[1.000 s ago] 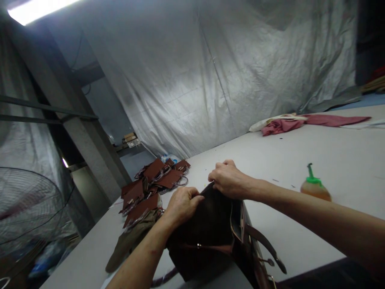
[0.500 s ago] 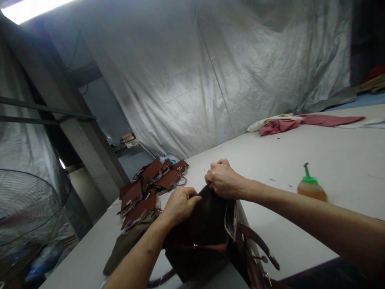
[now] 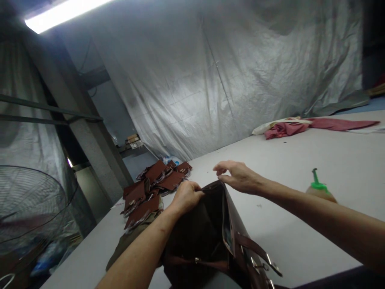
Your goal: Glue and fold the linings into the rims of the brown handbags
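A dark brown handbag (image 3: 237,216) lies at the table's near side with its mouth open toward me. Its dark lining shows inside, along with a strap and metal fittings on the right. My left hand (image 3: 187,197) is closed on the bag's far left rim, thumb over the edge. Just above the far right corner of the rim, my right hand (image 3: 237,175) hovers with fingers apart and slightly curled, holding nothing. The bag's underside is out of sight.
Several brown bag pieces with wrapped handles (image 3: 144,200) are heaped on the left of the white table (image 3: 288,160). A green-capped bottle (image 3: 320,191) of amber liquid stands right. Pink cloth (image 3: 285,129) lies at the back. A wire fan (image 3: 30,200) stands left.
My right hand has let go of the bag's rim and lifted slightly to the right, its fingers spreading. The bag's mouth now gapes wider. My left hand keeps its hold.
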### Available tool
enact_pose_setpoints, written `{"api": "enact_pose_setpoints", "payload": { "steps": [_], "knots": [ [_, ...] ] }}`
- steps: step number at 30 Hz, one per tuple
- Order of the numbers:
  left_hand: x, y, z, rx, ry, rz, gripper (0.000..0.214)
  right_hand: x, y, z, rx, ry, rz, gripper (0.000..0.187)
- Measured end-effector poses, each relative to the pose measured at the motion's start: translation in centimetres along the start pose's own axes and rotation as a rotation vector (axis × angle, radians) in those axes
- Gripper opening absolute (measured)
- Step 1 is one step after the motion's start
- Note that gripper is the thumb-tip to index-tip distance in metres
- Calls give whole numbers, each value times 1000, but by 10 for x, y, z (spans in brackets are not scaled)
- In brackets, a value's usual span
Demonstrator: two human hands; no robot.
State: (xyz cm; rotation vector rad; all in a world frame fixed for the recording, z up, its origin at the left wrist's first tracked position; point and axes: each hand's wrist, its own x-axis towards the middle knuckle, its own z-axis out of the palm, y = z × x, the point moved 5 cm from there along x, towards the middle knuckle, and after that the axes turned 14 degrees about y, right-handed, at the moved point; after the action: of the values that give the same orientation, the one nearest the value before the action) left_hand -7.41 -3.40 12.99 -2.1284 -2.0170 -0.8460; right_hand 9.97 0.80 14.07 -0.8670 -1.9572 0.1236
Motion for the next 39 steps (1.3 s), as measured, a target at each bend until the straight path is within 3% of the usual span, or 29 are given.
{"api": "enact_pose_setpoints", "payload": {
  "steps": [4, 8, 11, 17, 22, 28, 39],
  "knots": [
    [-1, -3, -5, 31, 4, -42, 19, -3, -2, -4, 53, -19, -18, 16],
    [0, 0, -3, 31, -4, -57, 18, -1, -22, 4, -89, -146, -124, 9],
    [0, 2, -3, 37, 4, -56, 19, 3, -28, 13, -212, -245, -157, 12],
    [-1, -3, -1, 24, 17, -57, 19, 10, -24, 31, -233, -314, -227, 20],
    [0, -4, 2, 12, 17, -47, 19, 12, -18, 39, -243, -291, -265, 16],
    [-3, 3, 0, 8, -15, -35, 19, 11, -17, 34, -240, -217, -202, 14],
    [-4, 5, -1, -23, -25, -13, 16, 11, -22, 32, -307, -196, -242, 16]
  ]
}}
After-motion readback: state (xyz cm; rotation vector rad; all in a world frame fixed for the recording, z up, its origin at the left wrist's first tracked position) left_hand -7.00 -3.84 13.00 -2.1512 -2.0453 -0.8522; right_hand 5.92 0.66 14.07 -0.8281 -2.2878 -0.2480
